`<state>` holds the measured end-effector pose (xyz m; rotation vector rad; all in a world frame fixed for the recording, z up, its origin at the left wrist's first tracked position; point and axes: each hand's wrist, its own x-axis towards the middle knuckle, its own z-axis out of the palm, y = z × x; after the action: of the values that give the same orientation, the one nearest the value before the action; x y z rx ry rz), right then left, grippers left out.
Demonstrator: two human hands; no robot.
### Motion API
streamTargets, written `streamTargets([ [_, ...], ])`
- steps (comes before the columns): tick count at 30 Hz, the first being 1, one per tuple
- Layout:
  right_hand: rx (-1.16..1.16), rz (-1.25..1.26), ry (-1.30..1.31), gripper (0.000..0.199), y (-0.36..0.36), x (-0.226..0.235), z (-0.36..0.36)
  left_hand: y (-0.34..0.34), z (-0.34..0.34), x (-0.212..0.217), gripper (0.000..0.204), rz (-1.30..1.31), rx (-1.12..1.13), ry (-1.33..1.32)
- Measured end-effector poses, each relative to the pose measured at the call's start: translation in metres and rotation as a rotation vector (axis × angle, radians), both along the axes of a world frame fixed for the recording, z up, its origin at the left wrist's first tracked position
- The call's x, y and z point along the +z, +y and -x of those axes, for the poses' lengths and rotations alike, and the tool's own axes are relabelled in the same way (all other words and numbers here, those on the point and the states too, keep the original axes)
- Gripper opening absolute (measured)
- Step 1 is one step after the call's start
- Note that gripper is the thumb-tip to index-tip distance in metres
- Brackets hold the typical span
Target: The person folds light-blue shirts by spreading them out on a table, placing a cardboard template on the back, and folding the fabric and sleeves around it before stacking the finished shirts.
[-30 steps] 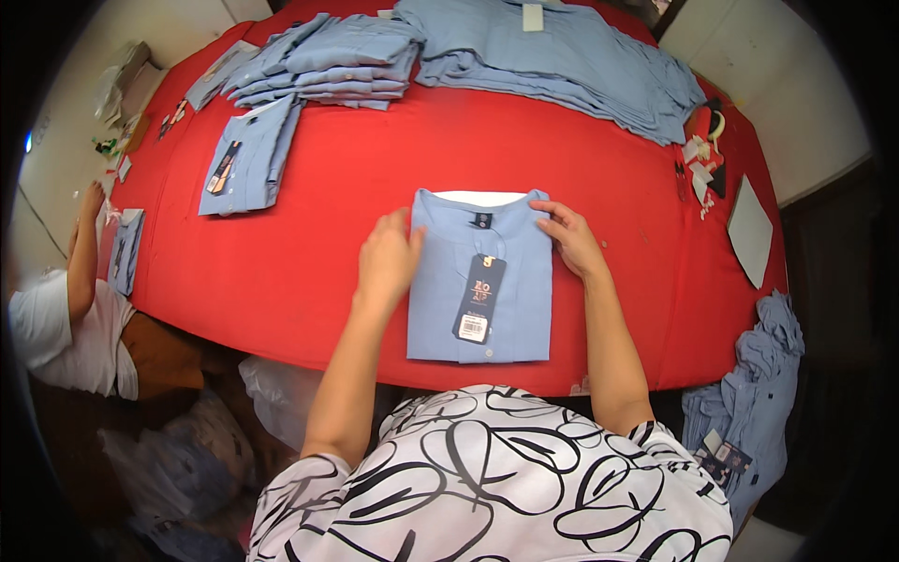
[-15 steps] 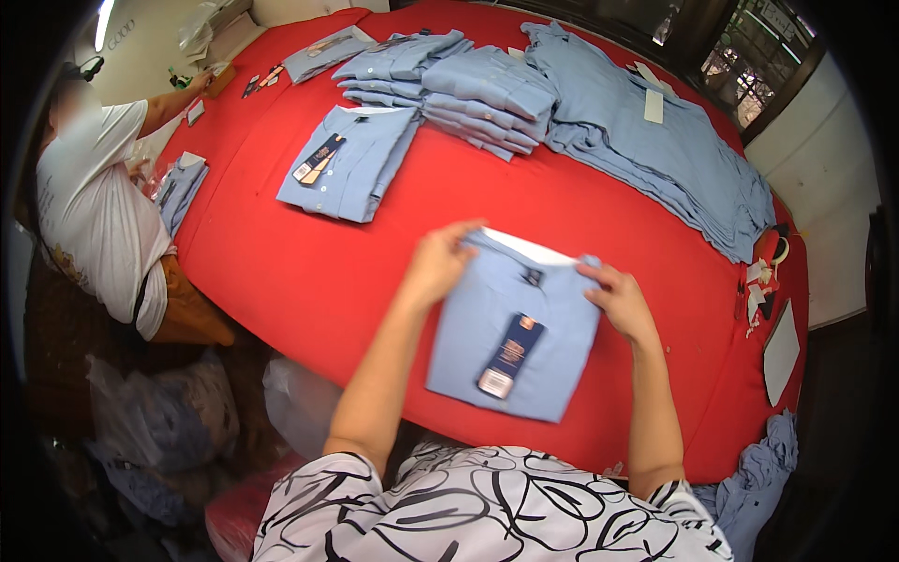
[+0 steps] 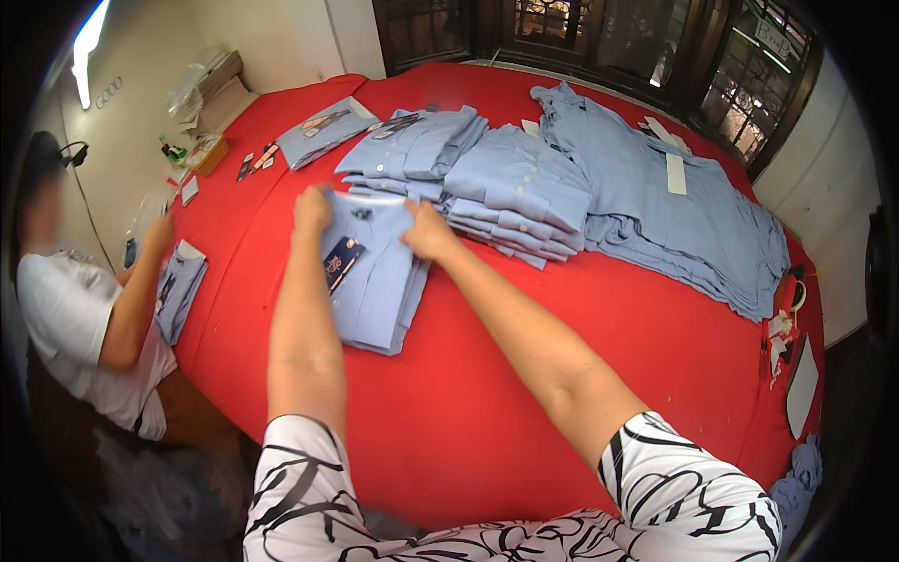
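Note:
A folded light-blue shirt [image 3: 375,290] lies at the middle left of the red-covered table, on top of at least one more folded shirt. Its collar end is at the far side, with a white strip along it. My left hand [image 3: 316,211] grips the left collar corner, and my right hand [image 3: 428,230] pinches the right one. Both arms are stretched forward. A dark-blue hang tag [image 3: 344,264] rests on the shirt's front, partly covered by my left forearm. Just behind my right hand are a stack of folded shirts [image 3: 520,183] and another stack [image 3: 412,145].
Unfolded blue shirts [image 3: 646,197] are heaped at the far right. Scissors-like tools and paper scraps [image 3: 779,328] lie by the right edge, near a white board [image 3: 803,386]. On the left, a co-worker [image 3: 84,318] stands beside a folded shirt [image 3: 178,290]. A plastic bag [image 3: 169,487] sits below.
Both hands have carried the folded shirt from the near middle of the table, forward and left, onto the folded shirt lying there. The co-worker's arm has drawn back from the small box.

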<state>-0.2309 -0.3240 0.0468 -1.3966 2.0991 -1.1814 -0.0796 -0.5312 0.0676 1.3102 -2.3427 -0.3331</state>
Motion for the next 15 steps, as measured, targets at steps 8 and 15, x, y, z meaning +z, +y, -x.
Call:
streamTargets([
  [8, 0.041, 0.219, 0.169, 0.047, 0.085, -0.041, -0.013, 0.013, 0.035, -0.086, 0.039, 0.101, 0.009, 0.018],
  [15, -0.331, -0.138, 0.018, 0.019, 0.252, 0.031, 0.13, -0.003, 0.004, -0.09, 0.034, 0.091, 0.036, 0.013],
])
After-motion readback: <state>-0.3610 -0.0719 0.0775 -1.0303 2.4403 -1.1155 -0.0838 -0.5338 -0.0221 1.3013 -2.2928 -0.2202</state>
